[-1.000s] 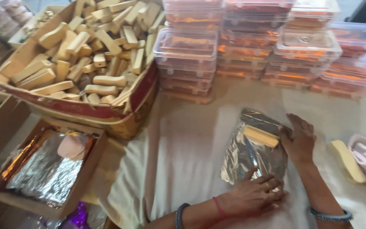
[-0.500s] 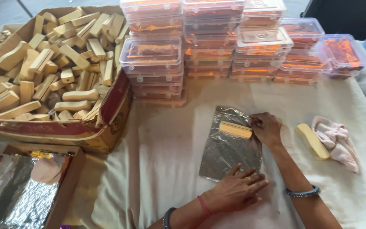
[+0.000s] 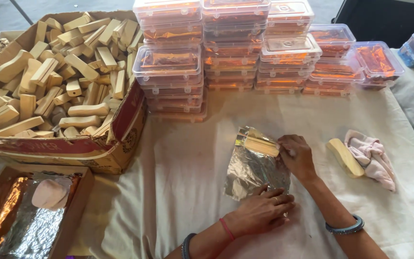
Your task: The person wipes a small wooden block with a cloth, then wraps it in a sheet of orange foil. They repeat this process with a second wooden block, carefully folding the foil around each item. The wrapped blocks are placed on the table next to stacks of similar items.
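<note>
While boxes crowd behind, left hand (image 3: 259, 211) flat on foil sheet (image 3: 252, 168), right hand (image 3: 297, 156) fingers closed on wooden block (image 3: 260, 146).

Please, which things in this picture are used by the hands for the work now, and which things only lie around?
In use:
- left hand, pressing the sheet's near edge
- right hand, on the bar
- crinkled silver foil sheet
- pale tan rectangular bar on the foil

Lying about:
- second pale tan bar
- pink cloth
- cardboard box of pale bars
- stacked clear plastic boxes
- low cardboard tray of foil
</note>
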